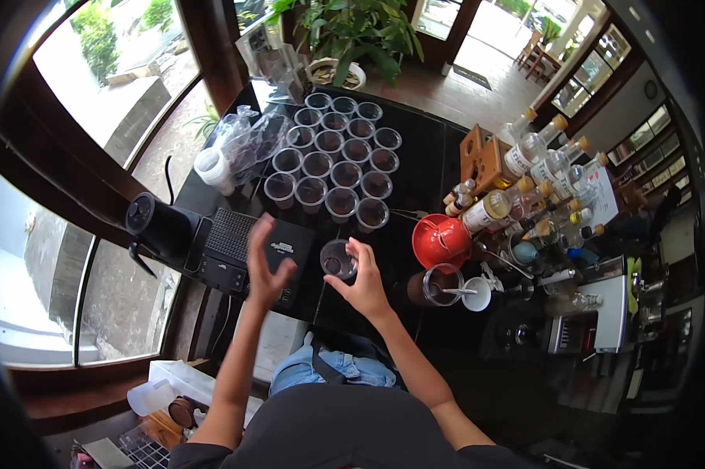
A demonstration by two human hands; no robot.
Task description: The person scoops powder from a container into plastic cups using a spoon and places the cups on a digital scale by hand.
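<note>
A clear plastic cup [335, 262] is held by my right hand [362, 273], whose thumb and fingers curve round its side near the counter's front edge. My left hand [266, 262] has its fingers apart and holds nothing, above the black digital scale [288, 244]. Beyond both hands stand several clear cups [316, 165] in rows on the black counter [424, 141]. At their left lie a stack of nested cups [212, 168] and a crumpled plastic bag [251, 144].
A black kettle [161, 227] sits on its base at the left. Right of the cups are a red dripper [441, 241], a glass jug [441, 284], a white cup [476, 294] and several bottles [524, 156]. A potted plant [352, 35] stands behind the counter.
</note>
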